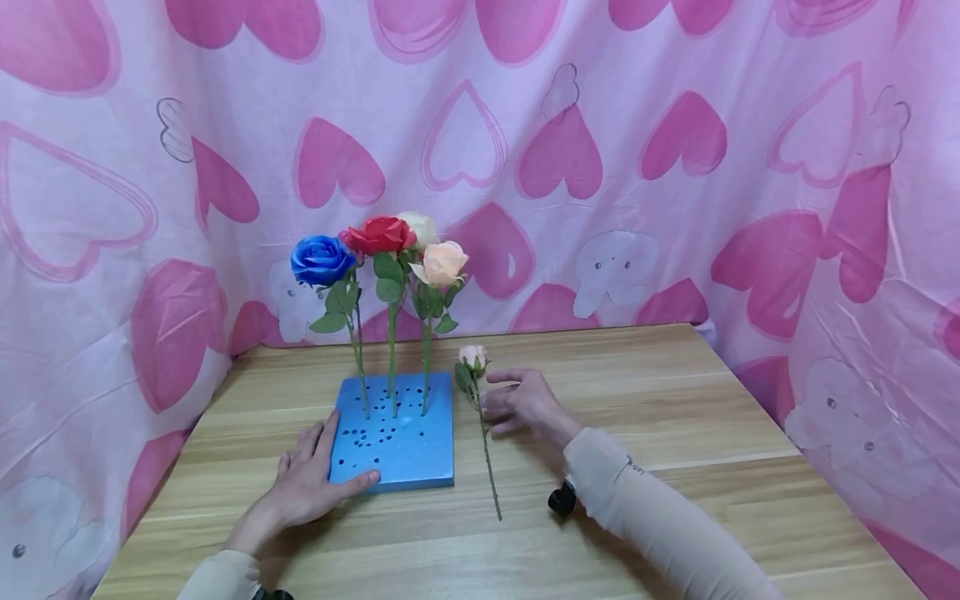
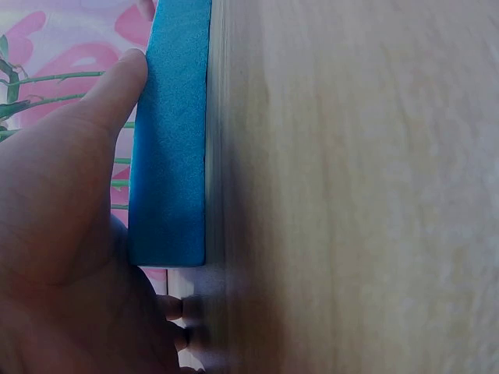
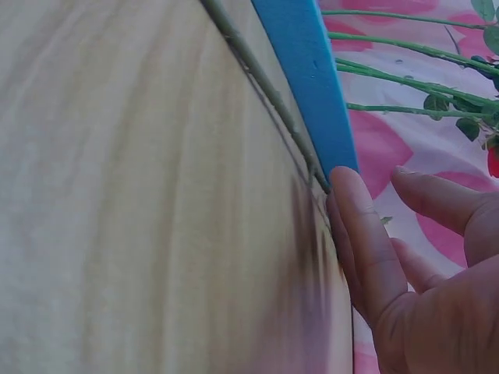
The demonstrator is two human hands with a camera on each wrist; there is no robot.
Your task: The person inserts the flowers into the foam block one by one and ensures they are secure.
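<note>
A blue block (image 1: 420,477) dotted with holes lies on the table, with several artificial roses upright in it: a blue rose (image 1: 322,260), a red rose (image 1: 381,236), a peach rose (image 1: 441,264) and a white rose (image 1: 417,227) partly hidden. My left hand (image 1: 311,471) rests against the block's front left corner, thumb over its near edge and fingers along the left side. Right of the block lies a pale pink rose (image 1: 486,442). Beside its stem hovers my right hand (image 1: 528,404), fingers spread and gripping nothing; in the right wrist view its fingertips are close to the stem (image 3: 265,89).
The wooden table (image 1: 637,400) ends at a pink curtain (image 1: 480,150) with hearts, which hangs behind and on both sides. Tall rose stems rise from the block's rear half. A black wrist device (image 1: 561,500) sits under the right forearm.
</note>
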